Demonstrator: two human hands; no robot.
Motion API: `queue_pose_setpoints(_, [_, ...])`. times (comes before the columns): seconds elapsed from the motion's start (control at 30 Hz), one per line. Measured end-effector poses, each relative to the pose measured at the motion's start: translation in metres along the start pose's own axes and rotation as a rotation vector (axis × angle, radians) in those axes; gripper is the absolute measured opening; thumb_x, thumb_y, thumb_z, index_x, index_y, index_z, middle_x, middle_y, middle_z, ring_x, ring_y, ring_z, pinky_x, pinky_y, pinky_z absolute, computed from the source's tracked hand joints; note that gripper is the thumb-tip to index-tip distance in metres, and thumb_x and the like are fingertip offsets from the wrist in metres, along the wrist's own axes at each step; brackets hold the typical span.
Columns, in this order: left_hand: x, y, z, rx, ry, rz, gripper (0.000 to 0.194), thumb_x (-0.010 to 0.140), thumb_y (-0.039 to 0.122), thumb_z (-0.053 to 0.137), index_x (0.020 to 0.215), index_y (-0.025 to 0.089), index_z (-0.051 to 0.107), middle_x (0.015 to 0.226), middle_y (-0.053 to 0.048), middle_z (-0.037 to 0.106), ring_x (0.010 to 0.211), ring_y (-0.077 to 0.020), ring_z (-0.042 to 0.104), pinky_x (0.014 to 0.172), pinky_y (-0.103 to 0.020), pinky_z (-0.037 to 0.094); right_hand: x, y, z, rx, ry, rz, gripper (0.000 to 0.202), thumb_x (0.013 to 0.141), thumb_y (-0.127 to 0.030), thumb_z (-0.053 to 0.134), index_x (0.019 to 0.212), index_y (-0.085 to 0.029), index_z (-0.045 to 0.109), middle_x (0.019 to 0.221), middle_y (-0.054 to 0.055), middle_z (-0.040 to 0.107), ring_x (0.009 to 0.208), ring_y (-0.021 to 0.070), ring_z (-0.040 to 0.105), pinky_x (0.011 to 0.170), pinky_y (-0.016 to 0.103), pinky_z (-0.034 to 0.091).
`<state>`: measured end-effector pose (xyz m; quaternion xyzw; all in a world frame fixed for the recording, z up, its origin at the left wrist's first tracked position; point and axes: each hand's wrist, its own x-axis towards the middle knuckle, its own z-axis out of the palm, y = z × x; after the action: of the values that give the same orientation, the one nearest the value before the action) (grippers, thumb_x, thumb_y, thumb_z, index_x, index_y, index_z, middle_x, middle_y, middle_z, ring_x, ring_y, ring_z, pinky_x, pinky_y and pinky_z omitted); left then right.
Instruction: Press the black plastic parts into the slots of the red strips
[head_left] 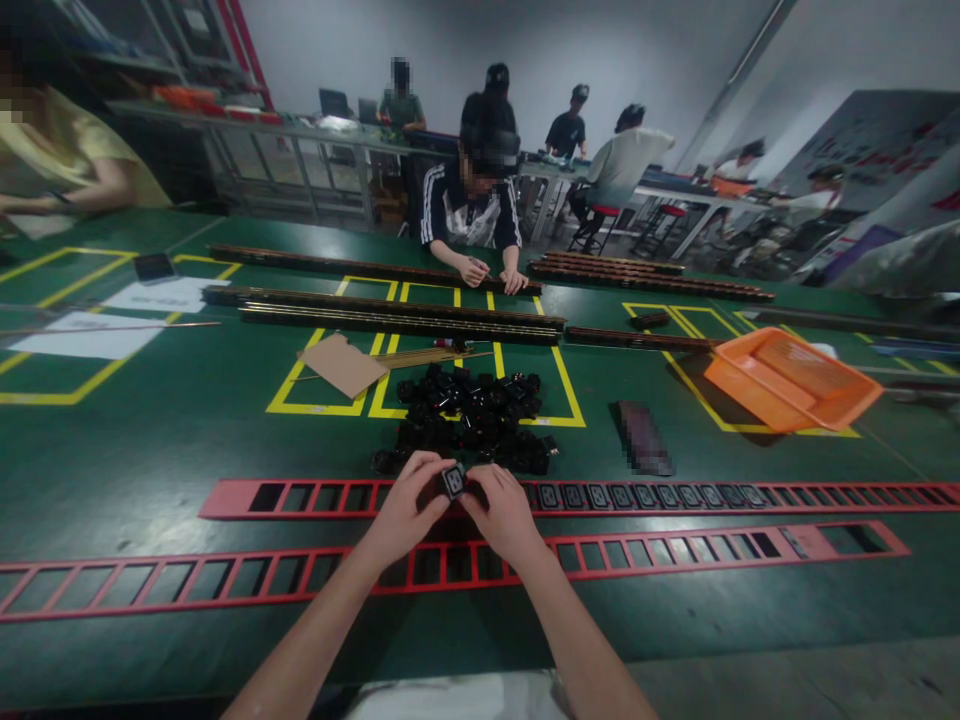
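Note:
Between my left hand (411,505) and my right hand (499,505), a small black square part (454,481) with a pale frame on its face is pinched by the fingertips of both. It is held over the upper red slotted strip (232,498). Several similar square parts (622,496) sit in that strip's openings to the right of my hands. A second red slotted strip (210,583) lies nearer to me, partly behind my wrists. Just beyond my fingers is a heap of black parts (472,415).
An orange basket (795,380) and a dark blurred object (643,438) are to the right. Cardboard (343,366) lies beyond the heap at left. Long dark bars (397,318) cross the green table (112,440). Opposite, a person (476,215) handles another bar; others work behind.

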<state>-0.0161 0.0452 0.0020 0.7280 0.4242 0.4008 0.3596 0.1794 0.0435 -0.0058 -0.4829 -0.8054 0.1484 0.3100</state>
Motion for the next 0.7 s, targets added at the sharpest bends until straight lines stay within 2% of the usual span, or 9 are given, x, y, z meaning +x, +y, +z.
queue_pose_setpoints(0.1, [0.0, 0.002, 0.0, 0.028, -0.023, -0.025, 0.045, 0.082, 0.023, 0.063, 0.127, 0.022, 0.056, 0.119, -0.008, 0.054, 0.115, -0.024, 0.055, 0.103, -0.041, 0.045, 0.0, -0.001, -0.001, -0.005, 0.004, 0.0, 0.023, 0.086, -0.021, 0.066, 0.107, -0.019, 0.059, 0.101, 0.008, 0.066, 0.093, 0.0246, 0.06, 0.081, 0.041, 0.05])
queue_pose_setpoints(0.23, [-0.001, -0.001, 0.001, 0.063, -0.025, -0.056, 0.044, 0.082, 0.021, 0.063, 0.126, 0.022, 0.055, 0.12, -0.008, 0.055, 0.115, -0.0233, 0.054, 0.102, -0.042, 0.045, 0.001, -0.003, -0.002, -0.024, -0.017, -0.018, 0.044, 0.088, -0.024, 0.064, 0.13, -0.018, 0.051, 0.113, 0.012, 0.065, 0.101, 0.0256, 0.06, 0.088, 0.043, 0.05])
queue_pose_setpoints(0.3, [-0.003, -0.004, 0.0, 0.105, -0.028, -0.061, 0.047, 0.082, 0.022, 0.065, 0.127, 0.022, 0.054, 0.121, -0.008, 0.057, 0.115, -0.0241, 0.053, 0.103, -0.044, 0.044, 0.001, -0.004, -0.003, -0.039, -0.063, -0.032, 0.048, 0.09, -0.025, 0.063, 0.134, -0.018, 0.048, 0.118, 0.012, 0.064, 0.105, 0.026, 0.059, 0.09, 0.045, 0.05])
queue_pose_setpoints(0.43, [-0.006, -0.008, -0.004, 0.188, -0.04, -0.055, 0.045, 0.079, 0.022, 0.068, 0.123, 0.023, 0.057, 0.118, -0.007, 0.062, 0.111, -0.0257, 0.055, 0.1, -0.047, 0.045, 0.002, -0.007, -0.005, -0.059, -0.141, -0.055, 0.045, 0.09, -0.029, 0.063, 0.133, -0.019, 0.051, 0.121, 0.011, 0.064, 0.109, 0.026, 0.057, 0.093, 0.045, 0.048])
queue_pose_setpoints(0.7, [-0.008, -0.015, 0.0, 0.268, -0.049, -0.017, 0.048, 0.073, 0.011, 0.066, 0.118, 0.023, 0.059, 0.115, -0.006, 0.064, 0.109, -0.0262, 0.056, 0.098, -0.048, 0.044, 0.004, -0.01, -0.006, -0.047, -0.157, -0.084, 0.041, 0.085, -0.027, 0.069, 0.124, -0.022, 0.058, 0.115, 0.009, 0.067, 0.107, 0.0251, 0.058, 0.09, 0.043, 0.048])
